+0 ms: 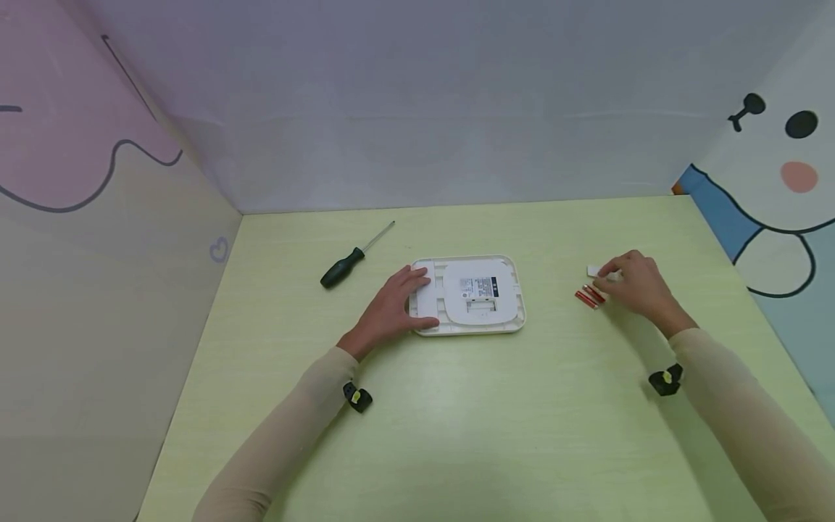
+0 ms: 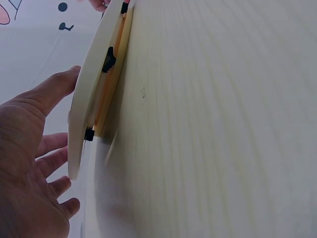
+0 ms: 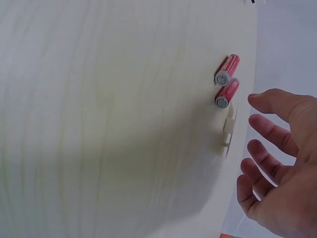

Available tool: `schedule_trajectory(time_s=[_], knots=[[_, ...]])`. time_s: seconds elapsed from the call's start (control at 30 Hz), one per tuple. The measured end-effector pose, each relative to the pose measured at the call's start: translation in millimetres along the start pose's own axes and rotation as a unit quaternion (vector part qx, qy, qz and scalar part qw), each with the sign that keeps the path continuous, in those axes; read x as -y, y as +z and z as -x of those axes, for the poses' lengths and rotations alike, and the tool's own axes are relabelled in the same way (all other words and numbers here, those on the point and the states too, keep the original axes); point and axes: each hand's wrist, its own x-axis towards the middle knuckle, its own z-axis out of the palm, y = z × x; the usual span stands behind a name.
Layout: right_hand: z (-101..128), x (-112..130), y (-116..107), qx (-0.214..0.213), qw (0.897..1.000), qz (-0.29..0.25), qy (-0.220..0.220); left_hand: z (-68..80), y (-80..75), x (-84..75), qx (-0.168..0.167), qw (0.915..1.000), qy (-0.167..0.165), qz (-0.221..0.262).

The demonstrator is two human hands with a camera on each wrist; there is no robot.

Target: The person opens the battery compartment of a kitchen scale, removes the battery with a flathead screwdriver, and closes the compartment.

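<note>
A flat white square device (image 1: 483, 290) lies underside up in the middle of the table, its label showing. My left hand (image 1: 412, 297) rests on the device's left edge with straight fingers. In the left wrist view that hand (image 2: 39, 163) lies spread beside the device's rim (image 2: 91, 94). My right hand (image 1: 620, 279) hovers at the right by a small white cover piece (image 1: 593, 270) and two red batteries (image 1: 589, 296). The right wrist view shows that hand (image 3: 280, 163) with relaxed fingers, apart from the batteries (image 3: 227, 82) and the cover piece (image 3: 229, 130).
A black-handled screwdriver (image 1: 355, 255) lies to the left behind the device. Painted panels wall the pale green table (image 1: 457, 420) on the left, back and right. The table's near half is bare.
</note>
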Motion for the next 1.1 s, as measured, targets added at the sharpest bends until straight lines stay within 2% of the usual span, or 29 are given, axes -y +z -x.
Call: schedule_trajectory(time_s=[0.2,0.43,0.67,1.1], knots=[[-2,-17,-6,0.003,1.0,-0.015,-0.003,0.8,-0.6,-0.5,-0.002,1.0,0.003,0.004],[-3,-29,-10,0.029,1.0,-0.006,0.003,0.6,0.2,-0.2,-0.002,1.0,0.001,0.004],[-6,-39,-9,0.04,0.999,0.001,-0.014,1.5,-0.4,-1.3,-0.003,1.0,0.001,0.005],[-9,-43,-9,0.03,0.999,-0.008,-0.008,0.8,-1.8,-3.0,-0.005,1.0,0.004,0.002]])
